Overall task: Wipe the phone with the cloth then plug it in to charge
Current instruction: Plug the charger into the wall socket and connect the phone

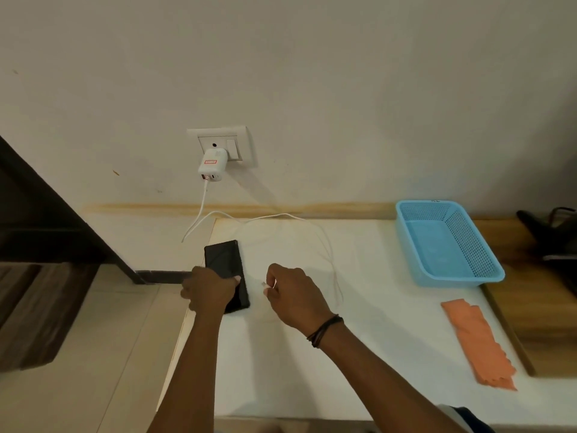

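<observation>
Left hand grips near end of phone, thumb over screen. Right hand pinches plug end of white cable. Phone sits close to left edge of white table. Open tabletop runs right of hands to blue basket and orange cloth. Plug just right of phone's near end, not touching. Phone flat, long axis running away toward wall charger, far end leaning slightly left.
</observation>
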